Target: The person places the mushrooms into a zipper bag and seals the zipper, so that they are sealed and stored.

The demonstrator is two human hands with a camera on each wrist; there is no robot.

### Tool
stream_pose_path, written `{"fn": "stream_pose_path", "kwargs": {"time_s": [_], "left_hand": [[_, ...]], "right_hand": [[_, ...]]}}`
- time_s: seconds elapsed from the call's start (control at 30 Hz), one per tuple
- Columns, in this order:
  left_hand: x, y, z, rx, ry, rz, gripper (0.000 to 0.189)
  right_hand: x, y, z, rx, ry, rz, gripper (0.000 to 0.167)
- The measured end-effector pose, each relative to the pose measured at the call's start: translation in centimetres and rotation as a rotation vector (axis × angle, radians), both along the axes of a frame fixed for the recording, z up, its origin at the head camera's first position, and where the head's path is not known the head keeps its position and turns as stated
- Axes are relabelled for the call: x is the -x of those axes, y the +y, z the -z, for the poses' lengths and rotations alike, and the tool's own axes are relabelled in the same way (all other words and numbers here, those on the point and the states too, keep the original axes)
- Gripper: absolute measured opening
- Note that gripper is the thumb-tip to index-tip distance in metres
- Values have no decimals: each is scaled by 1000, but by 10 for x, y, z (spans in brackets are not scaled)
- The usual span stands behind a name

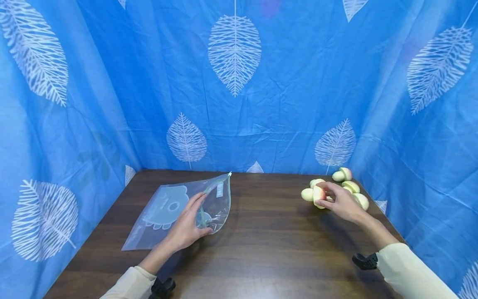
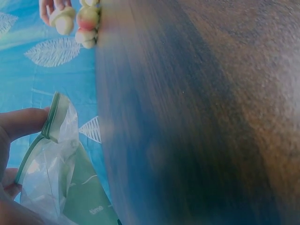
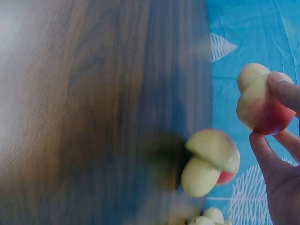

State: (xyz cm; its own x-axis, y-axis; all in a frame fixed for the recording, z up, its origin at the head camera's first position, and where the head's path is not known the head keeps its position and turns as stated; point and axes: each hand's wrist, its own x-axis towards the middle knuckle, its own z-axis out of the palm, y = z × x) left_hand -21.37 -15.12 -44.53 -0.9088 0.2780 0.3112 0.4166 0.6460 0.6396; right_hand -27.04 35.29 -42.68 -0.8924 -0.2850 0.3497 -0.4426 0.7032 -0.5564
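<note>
Head view, left fingers (image 1: 195, 202) gripping translucent plastic bag (image 1: 168, 203), right fingers (image 1: 329, 187) pinching smooth, dome-capped mushroom (image 1: 317, 194).

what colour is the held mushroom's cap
The cap is pale yellow blushing red, clearest in the right wrist view.

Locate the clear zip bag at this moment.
In the head view, the zip bag is on the left part of the brown table, with the left hand holding it near its mouth.
</note>
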Motion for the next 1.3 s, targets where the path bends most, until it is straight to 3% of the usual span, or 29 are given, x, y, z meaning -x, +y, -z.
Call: {"fn": "stream_pose_path", "kwargs": {"time_s": [0.4, 0.67, 1.3], "left_hand": [[-3, 2, 1, 5, 0, -1, 103], [-3, 2, -1, 17, -2, 10, 102], [1, 4, -1, 17, 7, 7, 103]], "right_hand": [[9, -33, -2, 22, -47, -43, 53], [18, -54, -2, 38, -19, -125, 51], [39, -111, -8, 85, -13, -182, 52]]}}
